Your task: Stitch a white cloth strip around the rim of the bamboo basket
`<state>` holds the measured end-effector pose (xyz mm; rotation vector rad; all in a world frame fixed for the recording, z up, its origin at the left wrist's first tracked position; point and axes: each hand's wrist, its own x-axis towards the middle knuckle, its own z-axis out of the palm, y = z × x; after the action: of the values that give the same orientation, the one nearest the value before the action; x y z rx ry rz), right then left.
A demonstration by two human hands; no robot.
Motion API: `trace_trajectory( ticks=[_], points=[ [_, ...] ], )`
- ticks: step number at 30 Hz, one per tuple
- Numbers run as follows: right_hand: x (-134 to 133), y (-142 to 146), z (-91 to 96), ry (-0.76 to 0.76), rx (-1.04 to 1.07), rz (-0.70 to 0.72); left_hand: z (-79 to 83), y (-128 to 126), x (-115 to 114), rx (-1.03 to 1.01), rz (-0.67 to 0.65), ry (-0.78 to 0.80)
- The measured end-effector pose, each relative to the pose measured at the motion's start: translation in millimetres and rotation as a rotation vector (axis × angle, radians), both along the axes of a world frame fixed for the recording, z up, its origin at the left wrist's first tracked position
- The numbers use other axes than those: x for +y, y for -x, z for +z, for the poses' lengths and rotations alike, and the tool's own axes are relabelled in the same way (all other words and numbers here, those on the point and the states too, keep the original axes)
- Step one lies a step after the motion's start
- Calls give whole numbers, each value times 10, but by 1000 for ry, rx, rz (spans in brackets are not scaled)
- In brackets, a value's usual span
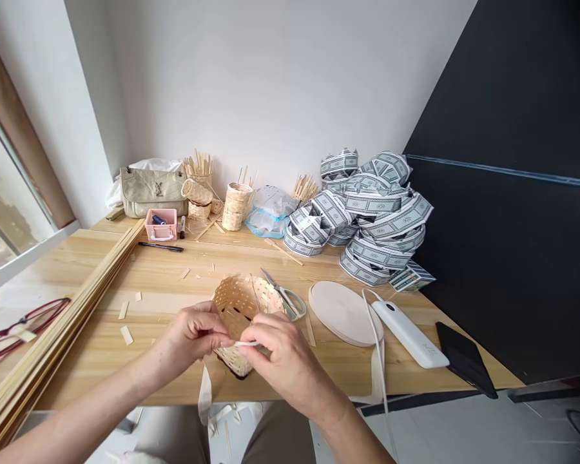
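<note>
A small woven bamboo basket (238, 362) rests near the table's front edge, its mouth tilted away from me. Over its near side, my left hand (199, 330) pinches a white fabric tape (204, 392) between thumb and fingertips. A loose length of that tape hangs off the table edge below it. Close beside it, my right hand (281, 348) also has its fingers closed on the tape. A thin thread lies across the basket's rim. Scissors (286, 296) with pale handles lie behind the basket on the right. My fingers and hands hide part of the basket.
A flat roll of white tape (344, 314), a white power bank (409, 335) with cable and a black phone (465, 357) are at right. Long bamboo strips (72, 322) line the left. Patterned paper bands (367, 219), finished baskets (236, 206) and a handbag (152, 192) stand at the back.
</note>
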<state>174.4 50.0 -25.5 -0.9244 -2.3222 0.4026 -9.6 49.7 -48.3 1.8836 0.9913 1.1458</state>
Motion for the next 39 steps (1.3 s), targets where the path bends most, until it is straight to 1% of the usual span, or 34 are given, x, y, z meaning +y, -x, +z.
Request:
trace_trajectory(
  ticks=[4,7,9,13,18,21,26,28,32,33,36,39],
  points=[
    [-26,7,-60,-32,-28,-18,-36,25,-26,48,-12,-83],
    [-42,1,-52,-68,-75,-3,-56,53,-40,79,-24,-118],
    [-54,-11,-20,-54,-89,13,-78,65,-45,88,-17,-122],
    [-69,-28,23,-2,-49,4,-115,62,-53,99,-23,-132],
    [-48,-4,-51,-115,-102,14,-102,52,-73,107,-22,-118],
    [-33,13,-88,-133,-125,6,-91,59,-90,98,-37,-103],
    [-36,9,-62,-118,-140,4,-118,66,-102,70,-94,-50],
    [-47,-10,-22,-97,-134,13,-128,63,-96,80,-84,-61],
    [-59,-44,32,4,-54,18,-123,55,-80,114,-58,-51],
    [-57,-44,27,0,-55,15,-120,54,-79,120,-53,-56],
    [-46,-25,-24,-83,-115,5,-119,51,-83,120,-39,-90],
    [-48,-10,-58,-115,-140,7,-140,52,-91,104,-64,-90]
  ],
)
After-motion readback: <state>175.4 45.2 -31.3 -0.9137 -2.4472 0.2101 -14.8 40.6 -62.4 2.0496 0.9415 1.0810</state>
